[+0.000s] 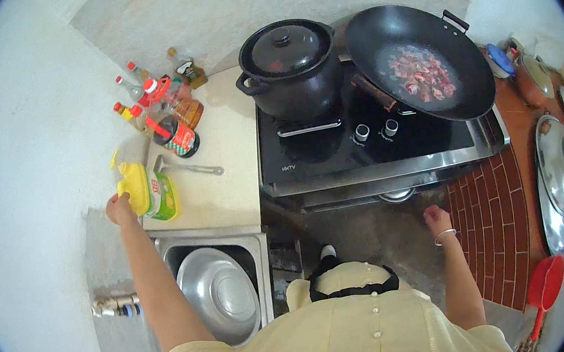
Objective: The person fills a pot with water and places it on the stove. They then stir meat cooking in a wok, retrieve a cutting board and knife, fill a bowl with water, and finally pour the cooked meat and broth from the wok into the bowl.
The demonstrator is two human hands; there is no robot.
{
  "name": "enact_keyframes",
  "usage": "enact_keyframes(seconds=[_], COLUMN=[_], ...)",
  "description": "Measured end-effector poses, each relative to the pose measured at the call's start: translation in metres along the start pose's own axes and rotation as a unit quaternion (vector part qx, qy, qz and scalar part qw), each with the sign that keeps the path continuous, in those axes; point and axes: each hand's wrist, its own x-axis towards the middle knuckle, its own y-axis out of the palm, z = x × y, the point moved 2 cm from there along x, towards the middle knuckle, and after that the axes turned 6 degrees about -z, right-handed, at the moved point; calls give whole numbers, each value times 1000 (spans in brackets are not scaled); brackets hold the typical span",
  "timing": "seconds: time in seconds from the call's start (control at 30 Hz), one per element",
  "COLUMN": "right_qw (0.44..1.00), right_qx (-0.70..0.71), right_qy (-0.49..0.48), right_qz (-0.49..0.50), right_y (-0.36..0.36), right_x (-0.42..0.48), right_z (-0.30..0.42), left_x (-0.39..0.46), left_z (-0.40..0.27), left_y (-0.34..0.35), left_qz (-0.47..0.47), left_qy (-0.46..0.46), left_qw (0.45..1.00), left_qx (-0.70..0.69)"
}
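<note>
My left hand [119, 208] grips the back of a yellow-and-green plastic detergent jug [159, 195] at the counter's left edge. A yellow nozzle shows above its top. A slotted metal kitchen utensil [195, 168] lies on the counter beside the jug, and a dark sauce bottle [181, 138] stands behind it. My right hand [437, 219] hangs in front of the stove with its fingers curled; I see nothing in it. A black wok [376, 40] on the right burner holds pieces of raw-looking meat [423, 74]. On the left burner sits a lidded black pot [297, 86].
Below the counter [231, 193], a steel sink [263, 274] holds a metal basin [217, 291]. Several bottles [156, 93] crowd the back left corner. On the right, metal lids [558, 166] rest along a brick ledge [492, 233], and a red plastic ladle [545, 285] lies lower down.
</note>
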Motion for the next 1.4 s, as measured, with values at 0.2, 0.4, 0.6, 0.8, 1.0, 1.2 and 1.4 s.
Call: enact_keyframes(seconds=[0.2,0.4,0.6,0.8,1.0,1.2,1.4], right_qw=[992,963,939,916,917,922,935], right_qx=[-90,-191,-312,-360,-351,-295,-297], right_qy=[-83,-186,-147,-170,-186,-246,-64], right_qz=[-23,-26,-10,42,39,-46,183], right_y=[10,62,104,118,115,103,108], right_x=[67,146,196,221,220,162,-2], right_z=[119,248,285,272,277,277,87], left_x=[18,13,-10,-42,-92,-130,-266], left_z=[44,34,20,71,63,28,19], left_y=[57,53,-14,-123,-141,-110,-35], left_qz=[-56,26,-10,-51,-85,-55,149], left_qy=[-63,-100,-4,59,28,78,228], left_qw=[996,991,1000,991,989,982,962], left_qx=[15,-90,-9,107,116,161,-1])
